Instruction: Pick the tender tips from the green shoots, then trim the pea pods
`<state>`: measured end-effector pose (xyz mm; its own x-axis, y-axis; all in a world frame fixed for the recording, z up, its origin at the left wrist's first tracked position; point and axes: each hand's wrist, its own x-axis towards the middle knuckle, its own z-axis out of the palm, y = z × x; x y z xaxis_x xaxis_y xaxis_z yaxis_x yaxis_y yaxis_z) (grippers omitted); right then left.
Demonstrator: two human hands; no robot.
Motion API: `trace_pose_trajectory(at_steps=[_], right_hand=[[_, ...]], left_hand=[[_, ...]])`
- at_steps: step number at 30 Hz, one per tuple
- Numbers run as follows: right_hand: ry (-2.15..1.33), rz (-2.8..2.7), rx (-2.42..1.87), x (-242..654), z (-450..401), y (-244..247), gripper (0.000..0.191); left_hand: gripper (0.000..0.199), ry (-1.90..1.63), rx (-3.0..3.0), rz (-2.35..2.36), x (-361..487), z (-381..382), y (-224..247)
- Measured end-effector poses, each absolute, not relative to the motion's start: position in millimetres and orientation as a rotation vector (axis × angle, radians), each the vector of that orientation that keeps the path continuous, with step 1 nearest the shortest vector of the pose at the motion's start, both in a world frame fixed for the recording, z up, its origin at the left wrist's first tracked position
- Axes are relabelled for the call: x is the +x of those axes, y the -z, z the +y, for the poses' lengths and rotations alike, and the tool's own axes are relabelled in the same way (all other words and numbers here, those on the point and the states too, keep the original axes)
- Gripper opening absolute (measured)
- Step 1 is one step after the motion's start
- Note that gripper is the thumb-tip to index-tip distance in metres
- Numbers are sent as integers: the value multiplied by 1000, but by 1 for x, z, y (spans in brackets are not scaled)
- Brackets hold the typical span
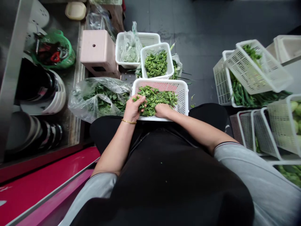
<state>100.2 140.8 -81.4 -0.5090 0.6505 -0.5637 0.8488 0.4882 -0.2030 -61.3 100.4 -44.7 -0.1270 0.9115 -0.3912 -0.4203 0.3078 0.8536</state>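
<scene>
A white perforated basket (185,94) stands in front of my lap, with chopped leafy greens (162,97) heaped in it. At the basket's left side, my left hand (135,106) is closed around some green stems, its thumb pressed against the fingers. My right hand (163,110) is curled into the greens near the basket's front rim; its fingertips are hidden, so what it grips does not show. To the left of the basket lies a clear plastic bag (81,102) with more leafy greens inside.
Behind the basket stand a smaller white basket (142,59) of greens and another white basket (150,37) holding a plastic bag. A pink stool (94,47) is at the left, near shelves with a green basket (70,50). Stacked white baskets (256,72) crowd the right.
</scene>
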Motion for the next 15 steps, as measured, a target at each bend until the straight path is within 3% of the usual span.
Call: trace_pose_trajectory(at_steps=[4,8,11,13,15], right_hand=[[733,2335,1253,111,149,67,26],[1261,2462,1347,128,163,32,25],[1613,2476,1350,126,168,26,31],[1537,2493,1440,119,168,37,34],[1187,2550,1521,112,165,55,38]], left_hand=[[34,-1161,577,1228,-58,98,45],[36,-967,703,1225,-47,96,45],[35,-1066,708,1231,-44,98,45],[30,-1181,656,1253,-47,101,44],[29,-1242,614,1268,-52,103,43]])
